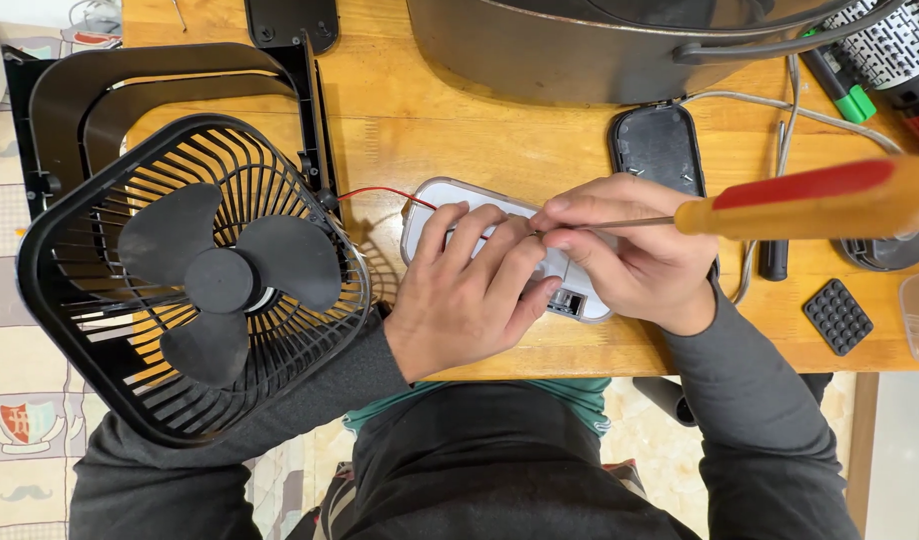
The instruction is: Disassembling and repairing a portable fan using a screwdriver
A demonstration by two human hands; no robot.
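Flat white module (pixel 430 200) on desk, screwdriver (pixel 800 200) tilted above.

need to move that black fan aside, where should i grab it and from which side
Grip the fan by its square outer frame at the near-left corner, coming from the left. The frame is solid there and overhangs the table; the grille bars are thin, and a red wire leaves its right side.
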